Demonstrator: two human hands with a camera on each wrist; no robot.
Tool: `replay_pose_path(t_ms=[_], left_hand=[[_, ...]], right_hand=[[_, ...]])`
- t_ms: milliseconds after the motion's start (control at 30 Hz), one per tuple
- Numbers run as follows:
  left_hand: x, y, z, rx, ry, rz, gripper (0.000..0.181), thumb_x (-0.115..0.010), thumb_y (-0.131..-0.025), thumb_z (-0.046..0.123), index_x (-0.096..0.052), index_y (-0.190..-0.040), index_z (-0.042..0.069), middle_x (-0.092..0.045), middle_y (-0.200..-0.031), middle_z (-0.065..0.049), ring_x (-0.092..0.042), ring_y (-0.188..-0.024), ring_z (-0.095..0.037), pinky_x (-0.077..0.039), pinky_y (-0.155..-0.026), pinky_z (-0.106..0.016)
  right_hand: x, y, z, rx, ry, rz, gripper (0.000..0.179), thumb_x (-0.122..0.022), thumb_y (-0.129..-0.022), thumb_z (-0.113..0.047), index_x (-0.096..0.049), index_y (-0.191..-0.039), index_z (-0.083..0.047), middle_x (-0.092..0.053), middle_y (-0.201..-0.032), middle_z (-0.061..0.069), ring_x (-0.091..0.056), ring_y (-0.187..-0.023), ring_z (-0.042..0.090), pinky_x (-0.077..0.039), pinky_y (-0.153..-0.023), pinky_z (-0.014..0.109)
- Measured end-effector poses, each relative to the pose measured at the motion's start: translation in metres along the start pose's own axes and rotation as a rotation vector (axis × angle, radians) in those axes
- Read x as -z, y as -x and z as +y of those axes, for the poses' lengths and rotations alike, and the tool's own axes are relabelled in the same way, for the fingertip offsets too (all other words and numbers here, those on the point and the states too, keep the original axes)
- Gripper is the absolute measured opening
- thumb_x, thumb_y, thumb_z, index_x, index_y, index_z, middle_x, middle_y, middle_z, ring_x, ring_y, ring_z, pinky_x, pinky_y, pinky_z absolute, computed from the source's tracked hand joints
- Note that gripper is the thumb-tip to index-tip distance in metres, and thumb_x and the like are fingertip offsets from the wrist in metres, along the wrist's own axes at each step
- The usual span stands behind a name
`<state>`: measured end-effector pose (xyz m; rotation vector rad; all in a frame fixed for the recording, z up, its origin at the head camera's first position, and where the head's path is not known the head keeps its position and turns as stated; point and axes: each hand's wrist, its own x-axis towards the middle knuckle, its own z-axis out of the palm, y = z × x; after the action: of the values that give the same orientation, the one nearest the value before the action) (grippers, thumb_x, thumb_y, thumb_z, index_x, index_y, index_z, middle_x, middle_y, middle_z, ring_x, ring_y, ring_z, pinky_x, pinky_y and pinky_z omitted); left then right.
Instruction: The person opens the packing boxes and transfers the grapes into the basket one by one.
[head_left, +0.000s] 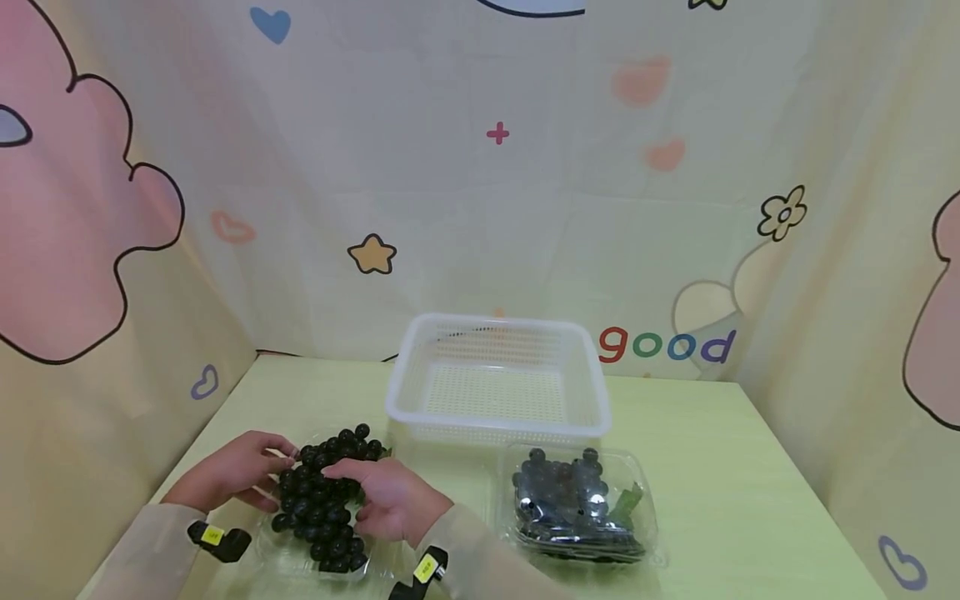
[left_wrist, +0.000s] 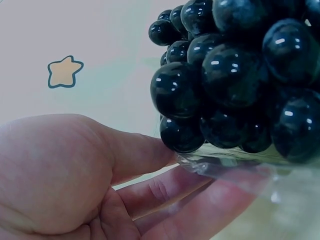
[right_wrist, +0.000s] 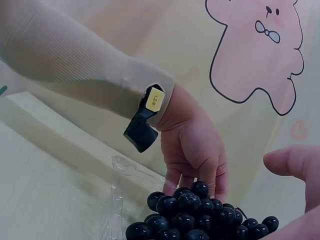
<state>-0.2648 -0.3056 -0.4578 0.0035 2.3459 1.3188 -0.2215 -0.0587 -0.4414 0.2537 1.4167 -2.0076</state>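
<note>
A bunch of dark grapes (head_left: 318, 500) lies in a clear plastic box (head_left: 281, 558) at the front left of the table. My left hand (head_left: 243, 468) is at the box's left side. In the left wrist view its thumb (left_wrist: 135, 155) lies against the box's rim and its fingers (left_wrist: 165, 192) reach beneath, pinching the plastic edge close under the grapes. Over the right side of the bunch is my right hand (head_left: 397, 500), thumb stretched out above the grapes; its other fingers point down beside them, tips partly hidden. The right wrist view shows that thumb (right_wrist: 285, 162) apart from the grapes.
A white perforated basket (head_left: 498, 425) stands behind, at the middle of the table (head_left: 712, 475). To the right sits a closed clear box of dark grapes (head_left: 562, 500) with a green piece inside. A printed curtain (head_left: 450, 192) bounds the back and sides.
</note>
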Motion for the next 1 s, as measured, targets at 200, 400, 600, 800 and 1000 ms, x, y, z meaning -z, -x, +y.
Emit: replay_pose_path(t_ms=[200, 400, 600, 800, 1000], left_hand=[[0.001, 0.000, 0.000, -0.001, -0.002, 0.003, 0.029, -0.055, -0.105, 0.012, -0.059, -0.127, -0.006, -0.062, -0.126, -0.023, -0.070, -0.078, -0.025, -0.064, -0.069, -0.045], [0.002, -0.003, 0.001, -0.004, 0.004, 0.007, 0.027, -0.054, -0.105, 0.010, -0.060, -0.126, -0.005, -0.060, -0.123, -0.021, -0.068, -0.074, -0.024, -0.064, -0.068, -0.044], [0.003, -0.004, -0.002, -0.022, 0.020, -0.019, 0.023, -0.052, -0.105, 0.007, -0.058, -0.123, -0.007, -0.060, -0.109, -0.014, -0.069, -0.071, -0.022, -0.064, -0.065, -0.043], [0.002, -0.003, 0.000, -0.023, 0.031, -0.029, 0.023, -0.052, -0.105, 0.007, -0.058, -0.122, -0.007, -0.060, -0.106, -0.012, -0.070, -0.071, -0.021, -0.064, -0.065, -0.043], [0.002, -0.004, 0.000, -0.029, 0.031, -0.041, 0.022, -0.051, -0.105, 0.007, -0.059, -0.120, -0.006, -0.061, -0.102, -0.010, -0.071, -0.071, -0.021, -0.064, -0.065, -0.043]], right_hand=[[-0.004, -0.004, 0.006, -0.006, 0.002, 0.024, 0.098, -0.082, -0.083, -0.022, -0.024, -0.157, 0.003, -0.031, -0.155, 0.035, -0.041, -0.135, 0.042, -0.036, -0.116, 0.053], [-0.006, -0.009, 0.007, -0.009, -0.040, 0.072, 0.098, -0.084, -0.082, -0.028, -0.027, -0.157, 0.000, -0.046, -0.146, 0.030, -0.052, -0.125, 0.033, -0.047, -0.102, 0.042], [-0.007, -0.013, 0.008, -0.048, -0.106, 0.047, 0.093, -0.082, -0.086, -0.027, -0.028, -0.155, 0.005, -0.046, -0.137, 0.047, -0.047, -0.136, 0.052, -0.038, -0.118, 0.057], [-0.008, -0.011, 0.007, -0.086, -0.147, 0.046, 0.102, -0.079, -0.088, -0.028, -0.014, -0.160, 0.005, -0.026, -0.144, 0.055, -0.025, -0.144, 0.063, -0.022, -0.124, 0.063], [-0.010, -0.018, 0.012, -0.132, -0.169, 0.052, 0.092, -0.082, -0.084, -0.034, -0.029, -0.154, -0.005, -0.060, -0.121, 0.028, -0.060, -0.119, 0.038, -0.046, -0.112, 0.049]])
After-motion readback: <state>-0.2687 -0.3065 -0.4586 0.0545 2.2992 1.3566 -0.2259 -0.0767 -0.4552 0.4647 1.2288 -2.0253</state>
